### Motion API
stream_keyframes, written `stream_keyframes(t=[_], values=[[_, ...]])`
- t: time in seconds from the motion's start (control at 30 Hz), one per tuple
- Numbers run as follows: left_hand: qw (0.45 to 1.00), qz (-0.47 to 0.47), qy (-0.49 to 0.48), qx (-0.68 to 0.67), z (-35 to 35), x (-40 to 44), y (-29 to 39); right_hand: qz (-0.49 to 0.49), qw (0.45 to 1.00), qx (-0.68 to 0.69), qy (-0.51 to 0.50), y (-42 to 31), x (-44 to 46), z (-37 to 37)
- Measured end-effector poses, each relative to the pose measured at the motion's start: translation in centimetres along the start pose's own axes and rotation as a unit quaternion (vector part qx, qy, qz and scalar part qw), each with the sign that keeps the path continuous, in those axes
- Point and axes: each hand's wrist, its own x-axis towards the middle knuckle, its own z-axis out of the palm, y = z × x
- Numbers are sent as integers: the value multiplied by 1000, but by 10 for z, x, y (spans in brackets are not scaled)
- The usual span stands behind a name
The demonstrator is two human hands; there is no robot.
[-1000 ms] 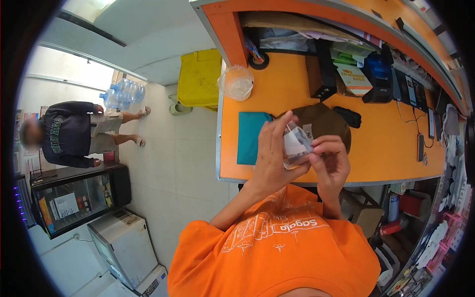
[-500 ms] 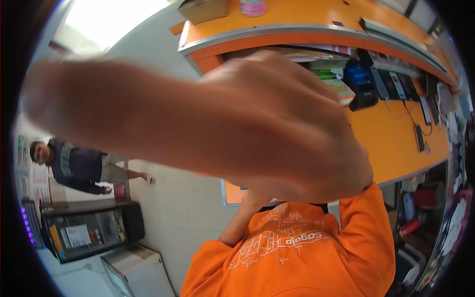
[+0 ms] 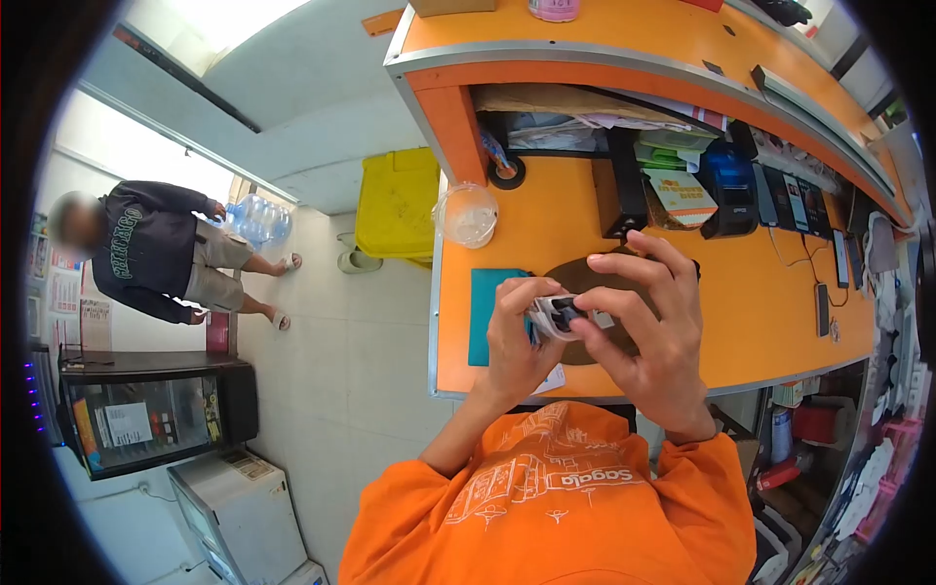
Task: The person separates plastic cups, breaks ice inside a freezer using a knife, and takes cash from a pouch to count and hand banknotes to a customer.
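My left hand (image 3: pixel 517 336) is closed around a small clear plastic packet (image 3: pixel 555 319) with black parts inside, held over the orange desk (image 3: pixel 770 292). From the other side my right hand (image 3: pixel 655 336) reaches to it, thumb and index finger pinched at its edge while the other fingers are spread and raised. What exactly the packet contains is too small to make out. Just left of my left hand lies a teal folder or sheet (image 3: pixel 485 310). Beneath my hands a dark round patch (image 3: pixel 570 268) shows on the desk.
A clear plastic tub (image 3: pixel 465 216) stands at the desk's left corner. Farther back are a black box (image 3: pixel 618 190), a blue-and-black device (image 3: pixel 729 185) and several phones (image 3: pixel 795 200) with cables. A raised shelf (image 3: pixel 585 58) overhangs the desk. A person (image 3: pixel 156 249) stands at left.
My right hand has come down from close in front of the camera to the packet at my left hand. The view has shifted, and the person at left has moved.
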Motion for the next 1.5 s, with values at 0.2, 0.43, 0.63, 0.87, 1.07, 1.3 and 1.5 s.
stream_keyframes(t=[0.2, 0.43, 0.63, 0.87, 1.07, 1.3, 1.5], values=[[998, -27, -13, 53, 9, 8, 2, -7, 999, -33, 5, -2, -13, 8], [998, -56, 16, 30, 16, 12, 3, 51, 999, -10, -16, -5, -16, 12], [996, -58, -34, 53, 13, 16, 5, 53, 993, -100, -23, 10, -10, 13], [996, -87, -9, -5, 8, 16, 2, 64, 998, -5, -22, 12, -7, 11], [995, 22, 72, 59, 16, 12, -9, 41, 998, -46, -4, 3, -12, 13], [994, 33, 50, 91, 14, 11, -18, 58, 995, 13, -75, 16, -12, 17], [988, 89, 111, 53, 20, 10, -25, 46, 995, 35, -84, 8, -8, 15]])
